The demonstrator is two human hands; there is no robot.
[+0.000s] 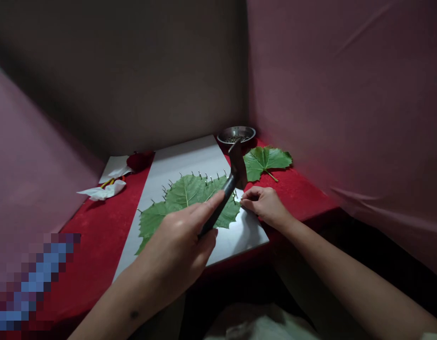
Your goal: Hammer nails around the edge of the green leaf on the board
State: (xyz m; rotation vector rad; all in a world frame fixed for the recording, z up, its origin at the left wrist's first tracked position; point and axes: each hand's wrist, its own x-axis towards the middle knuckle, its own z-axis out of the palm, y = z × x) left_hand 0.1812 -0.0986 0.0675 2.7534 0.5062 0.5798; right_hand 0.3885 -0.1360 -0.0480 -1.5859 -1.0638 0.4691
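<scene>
My left hand (pixel 181 238) is wrapped around the dark handle of a hammer (pixel 229 188), its head raised over the right side of a large green leaf (pixel 186 196). The leaf lies on a white board (pixel 184 156), with several nails standing upright along its upper edge. At the leaf's right edge, the thumb and forefinger of my right hand (pixel 269 205) pinch a small nail (pixel 241 198). My left hand and the hammer cover part of the leaf.
Behind the board's right corner stands a metal bowl (pixel 236 134) of nails. A second leaf (pixel 266 160) lies on the red cloth (pixel 303 193) to the right. Crumpled white tissue (pixel 107 190) and a dark red object (pixel 138 161) lie left. Pink sheets (pixel 346 94) hang at both sides.
</scene>
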